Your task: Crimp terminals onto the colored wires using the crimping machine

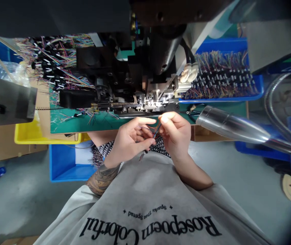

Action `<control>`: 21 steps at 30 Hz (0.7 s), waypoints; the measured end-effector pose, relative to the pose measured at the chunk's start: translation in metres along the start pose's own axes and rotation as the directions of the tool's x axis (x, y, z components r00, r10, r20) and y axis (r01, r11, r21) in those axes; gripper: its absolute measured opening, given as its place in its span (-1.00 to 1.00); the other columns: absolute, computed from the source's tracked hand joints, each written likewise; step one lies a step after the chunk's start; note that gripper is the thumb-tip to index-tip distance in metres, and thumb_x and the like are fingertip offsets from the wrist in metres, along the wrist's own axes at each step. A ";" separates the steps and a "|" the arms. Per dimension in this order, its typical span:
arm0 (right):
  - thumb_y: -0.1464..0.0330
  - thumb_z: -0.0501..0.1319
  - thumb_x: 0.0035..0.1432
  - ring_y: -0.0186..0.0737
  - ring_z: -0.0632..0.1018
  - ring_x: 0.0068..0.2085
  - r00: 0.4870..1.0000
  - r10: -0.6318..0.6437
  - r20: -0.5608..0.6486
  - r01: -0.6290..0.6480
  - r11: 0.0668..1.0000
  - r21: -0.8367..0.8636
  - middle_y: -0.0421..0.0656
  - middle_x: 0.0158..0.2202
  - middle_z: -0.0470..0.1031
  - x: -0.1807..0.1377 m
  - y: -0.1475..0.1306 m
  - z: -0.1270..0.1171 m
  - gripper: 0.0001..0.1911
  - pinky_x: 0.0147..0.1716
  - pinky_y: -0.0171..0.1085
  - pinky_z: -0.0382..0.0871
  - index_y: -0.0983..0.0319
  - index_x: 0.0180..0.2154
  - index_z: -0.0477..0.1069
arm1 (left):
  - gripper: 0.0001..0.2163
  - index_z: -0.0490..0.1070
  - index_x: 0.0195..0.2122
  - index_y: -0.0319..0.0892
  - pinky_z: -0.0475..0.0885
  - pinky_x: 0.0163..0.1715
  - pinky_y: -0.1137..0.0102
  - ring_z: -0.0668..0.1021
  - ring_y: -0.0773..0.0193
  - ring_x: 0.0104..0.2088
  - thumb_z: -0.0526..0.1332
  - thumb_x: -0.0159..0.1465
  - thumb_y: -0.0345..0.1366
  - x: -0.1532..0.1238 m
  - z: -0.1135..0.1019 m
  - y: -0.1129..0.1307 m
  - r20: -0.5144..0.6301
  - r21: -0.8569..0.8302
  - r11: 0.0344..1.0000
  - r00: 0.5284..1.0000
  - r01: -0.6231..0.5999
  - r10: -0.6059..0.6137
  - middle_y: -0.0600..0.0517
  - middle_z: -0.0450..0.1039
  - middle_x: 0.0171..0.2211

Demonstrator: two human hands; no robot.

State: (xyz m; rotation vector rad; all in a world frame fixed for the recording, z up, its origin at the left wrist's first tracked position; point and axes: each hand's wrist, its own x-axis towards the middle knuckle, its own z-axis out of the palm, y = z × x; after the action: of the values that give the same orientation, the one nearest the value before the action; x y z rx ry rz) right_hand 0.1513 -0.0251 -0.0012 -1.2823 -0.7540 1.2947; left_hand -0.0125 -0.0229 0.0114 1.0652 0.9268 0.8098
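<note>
Thin, flexible multicoloured wires slant from the pinching right hand down-left into the left hand, its fingers gripping them, toward the soft grey shirt

ahead of the left hand and the right hand, the way is blocked by a dark machine, its lower edge set just beyond them. rightward reach is hindered by a tapered metal tube near the right hand; room is left nearer the body, over the grey floor. leftward, the green mat can be reached, though loose wires are strewn there.
</note>
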 end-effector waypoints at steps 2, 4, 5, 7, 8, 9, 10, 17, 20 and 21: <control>0.18 0.36 0.23 -0.45 0.32 -0.61 0.999 -0.039 0.010 0.039 0.999 0.004 -0.32 -0.59 0.39 -0.001 0.001 0.000 -0.81 -0.61 -0.36 0.18 0.17 -0.27 0.56 | -0.50 0.47 0.14 -0.15 0.65 -0.51 0.53 0.68 0.28 -0.37 0.49 0.18 -0.38 -0.001 -0.001 -0.001 -0.004 0.001 1.000 1.000 0.001 -0.001 0.06 0.52 -0.33; 0.23 0.37 0.24 -0.45 0.36 -0.58 0.997 -0.076 0.019 0.076 0.997 0.033 -0.32 -0.57 0.41 -0.002 0.001 0.001 -0.86 -0.57 -0.37 0.24 0.16 -0.28 0.57 | -0.52 0.48 0.14 -0.15 0.64 -0.51 0.53 0.69 0.27 -0.36 0.48 0.19 -0.37 -0.001 -0.001 -0.001 0.002 0.006 1.000 1.000 -0.003 0.003 0.06 0.52 -0.32; 0.25 0.38 0.24 -0.45 0.38 -0.56 0.996 -0.087 0.020 0.086 0.995 0.051 -0.32 -0.56 0.42 -0.002 0.001 0.001 -0.88 -0.55 -0.37 0.26 0.16 -0.28 0.57 | -0.54 0.48 0.13 -0.14 0.64 -0.51 0.54 0.69 0.27 -0.35 0.47 0.20 -0.37 -0.002 -0.001 -0.001 0.009 0.011 1.000 1.000 -0.008 0.008 0.05 0.52 -0.31; 0.27 0.38 0.25 -0.44 0.41 -0.54 0.996 -0.092 0.021 0.091 0.993 0.070 -0.31 -0.55 0.44 -0.003 0.002 0.001 -0.90 -0.53 -0.38 0.29 0.15 -0.29 0.58 | -0.57 0.50 0.13 -0.13 0.65 -0.50 0.54 0.70 0.27 -0.34 0.45 0.22 -0.37 -0.003 0.000 -0.001 0.021 0.026 0.999 1.000 -0.023 0.022 0.06 0.52 -0.31; 0.26 0.38 0.25 -0.43 0.42 -0.54 0.996 -0.091 0.023 0.089 0.994 0.065 -0.31 -0.54 0.45 -0.003 0.003 0.001 -0.89 -0.53 -0.37 0.31 0.15 -0.28 0.58 | -0.58 0.51 0.13 -0.13 0.65 -0.49 0.53 0.70 0.27 -0.34 0.44 0.23 -0.37 -0.004 0.000 -0.001 0.025 0.036 0.999 0.999 -0.033 0.032 0.06 0.52 -0.31; 0.24 0.38 0.25 -0.42 0.44 -0.53 0.996 -0.088 0.025 0.087 0.995 0.052 -0.30 -0.54 0.46 -0.003 0.003 0.001 -0.88 -0.52 -0.36 0.32 0.16 -0.28 0.58 | -0.58 0.51 0.13 -0.13 0.65 -0.49 0.53 0.69 0.28 -0.34 0.44 0.24 -0.37 -0.004 0.000 -0.001 0.025 0.046 0.998 0.999 -0.045 0.044 0.06 0.53 -0.31; 0.22 0.38 0.24 -0.40 0.45 -0.52 0.996 -0.085 0.026 0.084 0.996 0.034 -0.29 -0.52 0.47 -0.003 0.004 0.000 -0.86 -0.51 -0.35 0.34 0.16 -0.26 0.59 | -0.59 0.52 0.14 -0.13 0.66 -0.50 0.53 0.69 0.29 -0.35 0.43 0.25 -0.38 -0.004 0.001 -0.001 0.023 0.058 0.997 0.998 -0.055 0.054 0.05 0.53 -0.31; 0.20 0.41 0.20 -0.37 0.49 -0.51 0.996 -0.090 0.029 0.091 0.995 -0.027 -0.26 -0.47 0.55 -0.004 0.002 -0.003 -0.83 -0.49 -0.32 0.43 0.12 -0.20 0.65 | -0.60 0.55 0.14 -0.10 0.65 -0.49 0.53 0.69 0.30 -0.35 0.42 0.26 -0.38 -0.007 -0.001 -0.005 -0.005 0.137 0.985 0.994 -0.108 0.110 0.03 0.57 -0.28; 0.22 0.41 0.20 -0.37 0.50 -0.51 0.993 -0.111 0.045 0.113 0.993 -0.039 -0.26 -0.46 0.56 -0.004 0.001 -0.005 -0.85 -0.50 -0.31 0.43 0.11 -0.20 0.66 | -0.60 0.55 0.13 -0.10 0.65 -0.48 0.53 0.69 0.30 -0.36 0.42 0.26 -0.38 -0.007 -0.001 -0.006 -0.005 0.163 0.980 0.993 -0.116 0.118 0.02 0.58 -0.28; 0.21 0.41 0.21 -0.36 0.50 -0.51 0.993 -0.111 0.050 0.114 0.992 -0.049 -0.26 -0.46 0.56 -0.004 0.001 -0.005 -0.85 -0.50 -0.31 0.42 0.11 -0.20 0.66 | -0.60 0.55 0.13 -0.11 0.65 -0.48 0.53 0.69 0.30 -0.36 0.42 0.26 -0.37 -0.006 -0.001 -0.006 -0.003 0.166 0.980 0.994 -0.111 0.114 0.02 0.59 -0.28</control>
State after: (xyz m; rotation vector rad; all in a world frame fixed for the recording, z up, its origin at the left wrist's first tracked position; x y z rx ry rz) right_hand 0.1550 -0.0301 -0.0026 -1.2357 -0.8856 1.2250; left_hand -0.0157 -0.0299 0.0069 1.2677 0.9642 0.8443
